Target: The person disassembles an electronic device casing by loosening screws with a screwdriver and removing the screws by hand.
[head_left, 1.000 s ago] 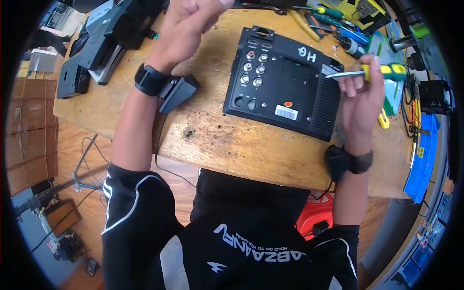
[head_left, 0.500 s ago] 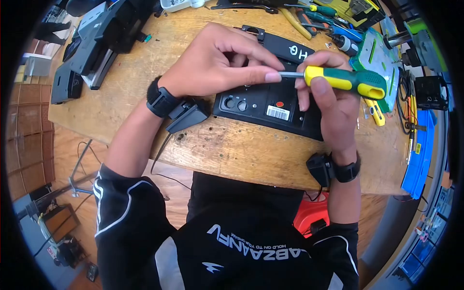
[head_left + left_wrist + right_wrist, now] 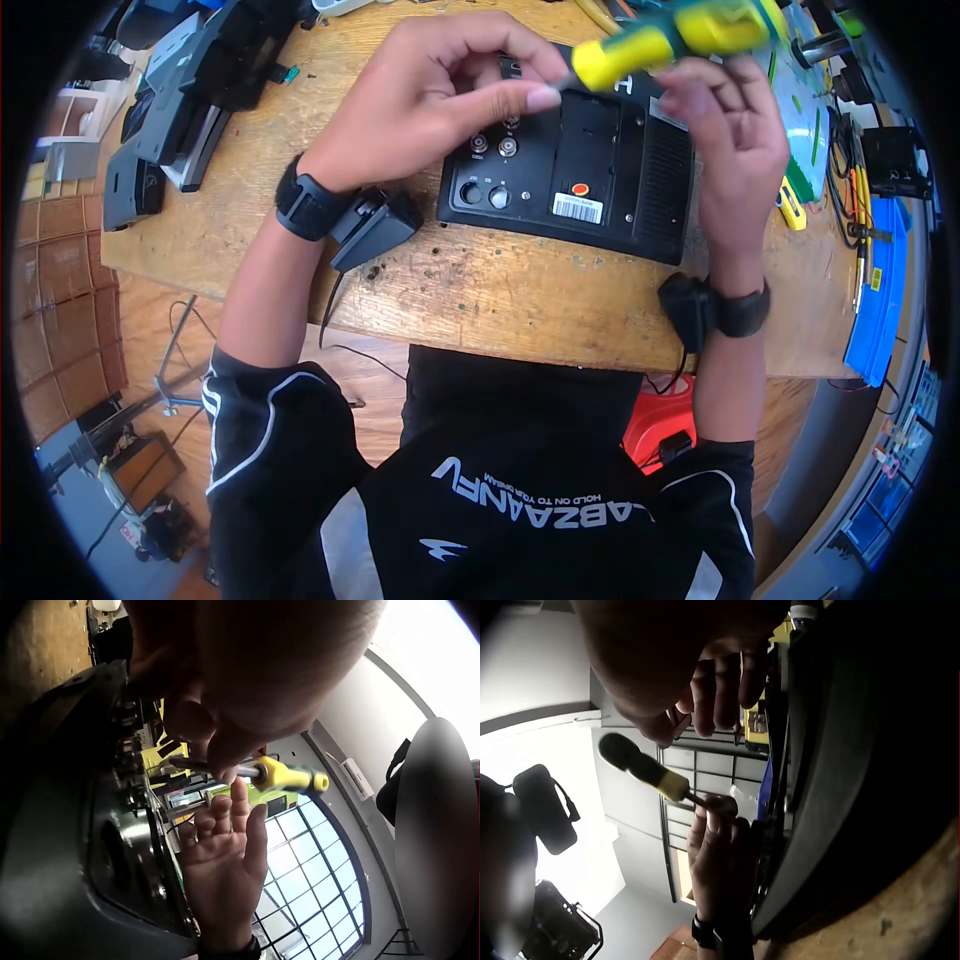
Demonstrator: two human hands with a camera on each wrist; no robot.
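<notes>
The left hand (image 3: pixel 430 105) pinches the metal shaft of a yellow and green screwdriver (image 3: pixel 680 42) between thumb and fingers, above a black device (image 3: pixel 640 190) with round connectors and a barcode label. Beside the handle, the right hand (image 3: pixel 735 150) has its fingers loosely bent and holds nothing. In the left wrist view a gap shows between the right hand (image 3: pixel 225 870) and the screwdriver handle (image 3: pixel 289 776). In the right wrist view the handle (image 3: pixel 641 765) points away from the left hand (image 3: pixel 720 862). The tip is hidden by the left fingers.
Black equipment (image 3: pixel 225 75) stands at the table's left. A blue tray (image 3: pixel 880 290), cables and a yellow cutter (image 3: pixel 790 205) lie at the right. More tools are at the back right. The wooden table's (image 3: pixel 480 300) front edge is close to the body.
Both hands came together over the device, and the left took the screwdriver's shaft. Since then the right hand has let go of the handle and moved right, while the handle has swung up and away.
</notes>
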